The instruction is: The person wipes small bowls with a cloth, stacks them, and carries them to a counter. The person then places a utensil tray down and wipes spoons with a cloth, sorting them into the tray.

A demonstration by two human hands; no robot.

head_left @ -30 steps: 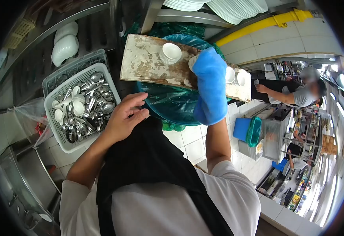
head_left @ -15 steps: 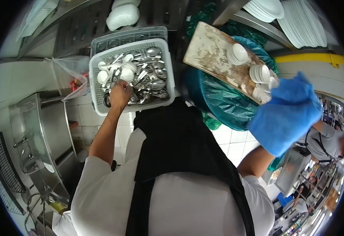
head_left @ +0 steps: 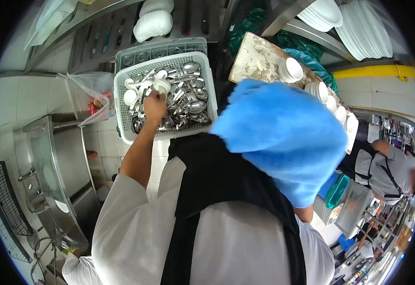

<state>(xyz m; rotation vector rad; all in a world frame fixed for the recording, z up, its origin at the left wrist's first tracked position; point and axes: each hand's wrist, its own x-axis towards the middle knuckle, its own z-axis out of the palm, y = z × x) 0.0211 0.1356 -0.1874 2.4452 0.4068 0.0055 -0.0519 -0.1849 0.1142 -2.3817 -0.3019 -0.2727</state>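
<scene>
My left hand (head_left: 155,107) reaches into a pale plastic basket (head_left: 122,126), its fingers closed at a small stack of white soup spoons (head_left: 162,86). Around it lies a heap of metal cutlery (head_left: 188,97), mostly spoons and forks. More white spoons (head_left: 130,96) lie at the basket's left side. A large blue cloth (head_left: 288,128) drapes over my right hand and hides it; only the right forearm (head_left: 304,213) shows below. The cloth hangs in front of my apron and covers part of a worn board (head_left: 255,54).
White cups (head_left: 290,70) lie in stacks along the board, over green bags. Stacked plates (head_left: 363,31) stand on the upper right shelf. Wrapped white dishes (head_left: 153,26) sit behind the basket. A steel sink unit (head_left: 65,156) is at left. Another person (head_left: 383,171) stands at far right.
The blue cloth has swung left with my right arm, from beyond the board to in front of my body. My left hand stays in the basket, now with the stacked white spoons at its fingers.
</scene>
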